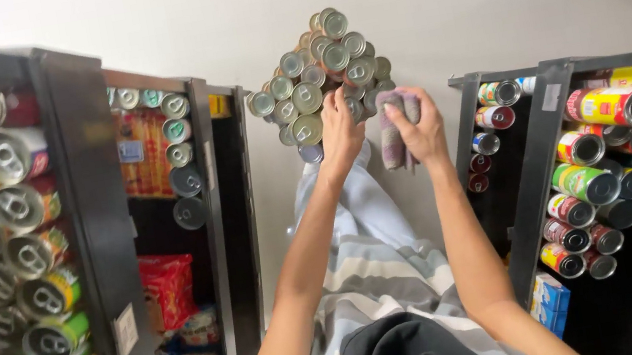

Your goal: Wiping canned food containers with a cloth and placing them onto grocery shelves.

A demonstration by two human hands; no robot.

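Note:
A cluster of several silver-topped cans [316, 75] stands packed together on the pale floor ahead of me. My left hand [341, 132] reaches to the near edge of the cluster, its fingers curled on one can there. My right hand [420, 133] is just to the right of it and grips a folded grey-purple cloth [393, 128], which is pressed against the cans at the cluster's right edge. Both arms are stretched forward over my striped trousers [374, 266].
A black shelf [97, 240] full of lying cans is on the left. Behind it a second shelf [214, 220] holds cans and red and blue packets. Black racks [539, 157] with colourful cans are on the right, a blue carton [549, 303] at their foot.

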